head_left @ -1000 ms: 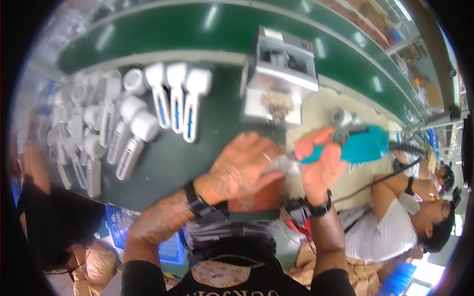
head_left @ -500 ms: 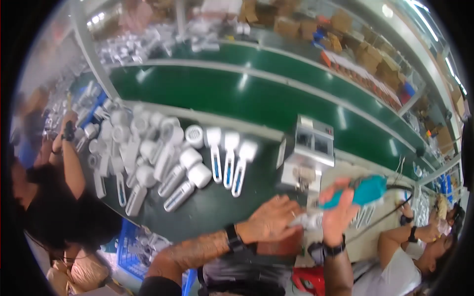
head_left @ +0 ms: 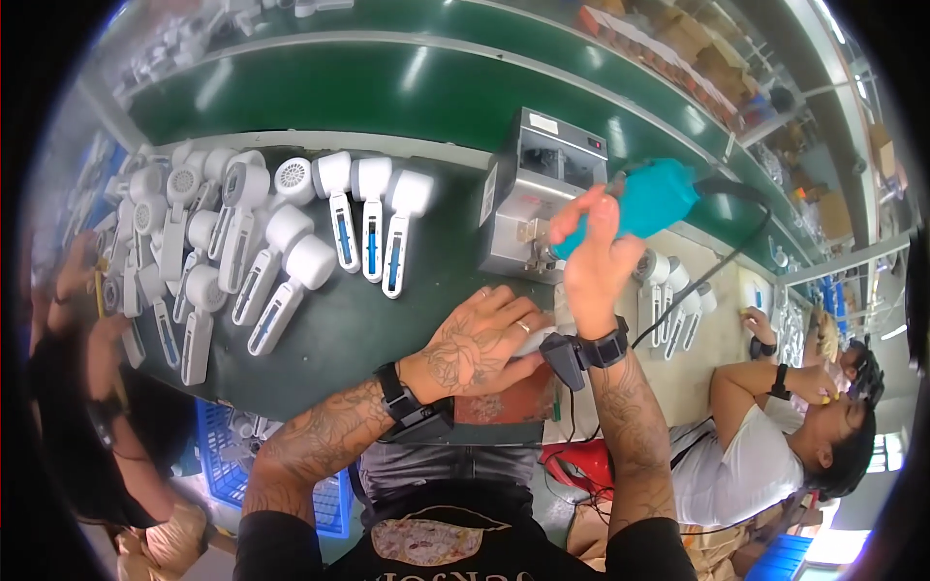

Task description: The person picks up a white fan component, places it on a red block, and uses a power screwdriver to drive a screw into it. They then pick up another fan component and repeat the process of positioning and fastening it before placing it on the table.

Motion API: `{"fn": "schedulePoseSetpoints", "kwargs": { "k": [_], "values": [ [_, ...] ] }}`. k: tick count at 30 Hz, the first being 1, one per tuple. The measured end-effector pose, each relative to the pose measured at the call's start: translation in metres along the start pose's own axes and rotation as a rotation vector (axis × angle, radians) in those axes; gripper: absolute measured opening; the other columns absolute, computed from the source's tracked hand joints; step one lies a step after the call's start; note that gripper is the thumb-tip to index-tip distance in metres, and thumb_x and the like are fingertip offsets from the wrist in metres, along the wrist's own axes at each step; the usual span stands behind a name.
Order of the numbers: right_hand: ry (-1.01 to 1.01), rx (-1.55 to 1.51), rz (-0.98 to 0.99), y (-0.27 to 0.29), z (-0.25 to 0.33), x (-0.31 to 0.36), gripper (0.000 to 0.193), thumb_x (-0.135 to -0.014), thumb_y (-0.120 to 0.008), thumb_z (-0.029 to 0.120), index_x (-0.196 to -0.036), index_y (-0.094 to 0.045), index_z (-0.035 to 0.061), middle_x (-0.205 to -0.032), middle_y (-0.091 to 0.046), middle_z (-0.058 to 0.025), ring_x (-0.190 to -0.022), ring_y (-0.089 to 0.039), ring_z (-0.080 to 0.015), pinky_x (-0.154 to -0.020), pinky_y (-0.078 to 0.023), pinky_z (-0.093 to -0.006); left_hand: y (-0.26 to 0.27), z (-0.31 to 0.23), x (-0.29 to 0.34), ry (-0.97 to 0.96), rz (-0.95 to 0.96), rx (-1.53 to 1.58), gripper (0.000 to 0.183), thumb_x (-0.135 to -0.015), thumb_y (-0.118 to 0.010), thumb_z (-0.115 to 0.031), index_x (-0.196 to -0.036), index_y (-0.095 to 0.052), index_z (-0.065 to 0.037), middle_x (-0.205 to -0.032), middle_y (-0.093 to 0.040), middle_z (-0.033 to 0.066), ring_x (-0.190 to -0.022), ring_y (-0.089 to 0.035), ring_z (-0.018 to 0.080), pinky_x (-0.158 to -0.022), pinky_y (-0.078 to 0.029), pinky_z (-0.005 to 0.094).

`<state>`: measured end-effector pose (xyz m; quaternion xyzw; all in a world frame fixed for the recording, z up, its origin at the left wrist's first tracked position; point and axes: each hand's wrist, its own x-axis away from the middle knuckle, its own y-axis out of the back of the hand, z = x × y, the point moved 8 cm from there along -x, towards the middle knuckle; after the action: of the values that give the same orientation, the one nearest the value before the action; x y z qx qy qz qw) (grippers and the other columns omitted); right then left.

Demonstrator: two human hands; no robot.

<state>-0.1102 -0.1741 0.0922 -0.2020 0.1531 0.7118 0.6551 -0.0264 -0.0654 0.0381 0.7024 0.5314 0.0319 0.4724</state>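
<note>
My right hand (head_left: pixel 601 252) is closed around a teal electric screwdriver (head_left: pixel 649 203), whose tip end reaches the front of a metal box-shaped machine (head_left: pixel 504 228). The exact contact there is too small to tell. Lower down, my left hand (head_left: pixel 484 344) bends its fingers over a white fan-like piece (head_left: pixel 535 341), mostly hidden by the hand and my right wrist. That piece lies above a reddish-brown pad (head_left: pixel 499 405) at the bench's near edge. Left of the machine lie three white handheld fans (head_left: pixel 395 237), their handles open with blue strips inside.
Many more white fans (head_left: pixel 199 223) are heaped on the bench's left. Several fans (head_left: pixel 668 290) lie right of the machine, past the screwdriver's black cable (head_left: pixel 693 286). A blue crate (head_left: pixel 218 455) stands below the bench. Co-workers sit on both sides, one in a white shirt (head_left: pixel 736 474).
My right hand has brought the screwdriver from beside the white piece up to the metal machine. My left hand stays on the piece. The whole view has shifted.
</note>
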Motion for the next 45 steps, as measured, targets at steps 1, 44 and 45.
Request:
{"fn": "schedulePoseSetpoints", "kwargs": {
  "k": [1, 44, 45],
  "values": [
    [-0.026, 0.013, 0.013, -0.002, 0.003, 0.002, 0.035, -0.103, -0.05, 0.035, -0.101, -0.052, 0.0001, -0.071, -0.056, -0.0065, -0.063, -0.056, -0.0159, -0.059, -0.046, -0.029, 0.001, 0.0, 0.001, 0.003, -0.008, -0.002, 0.04, -0.081, -0.068, -0.026, -0.117, -0.062, -0.009, -0.104, -0.059, 0.0068, -0.096, -0.054, 0.0263, -0.087, -0.045, 0.0397],
    [0.098, -0.19, -0.572, 0.14, 0.058, 0.057, 0.032, -0.105, -0.046, 0.033, -0.106, -0.052, 0.0024, -0.07, -0.05, -0.0019, -0.063, -0.05, -0.0124, -0.057, -0.04, -0.0266, -0.008, -0.034, 0.0, -0.185, 0.035, -0.169, 0.041, -0.087, -0.066, -0.025, -0.122, -0.058, -0.004, -0.115, -0.061, 0.0114, -0.103, -0.058, 0.0274, -0.092, -0.046, 0.0395],
    [0.107, -0.177, -0.655, 0.15, 0.055, 0.056, 0.031, -0.106, -0.044, 0.032, -0.106, -0.052, 0.0023, -0.07, -0.049, -0.0013, -0.064, -0.049, -0.0117, -0.058, -0.039, -0.026, -0.01, -0.036, 0.001, -0.202, 0.012, -0.204, 0.041, -0.086, -0.066, -0.023, -0.12, -0.057, -0.002, -0.116, -0.06, 0.0132, -0.102, -0.059, 0.0288, -0.093, -0.047, 0.0423]
  ]
}}
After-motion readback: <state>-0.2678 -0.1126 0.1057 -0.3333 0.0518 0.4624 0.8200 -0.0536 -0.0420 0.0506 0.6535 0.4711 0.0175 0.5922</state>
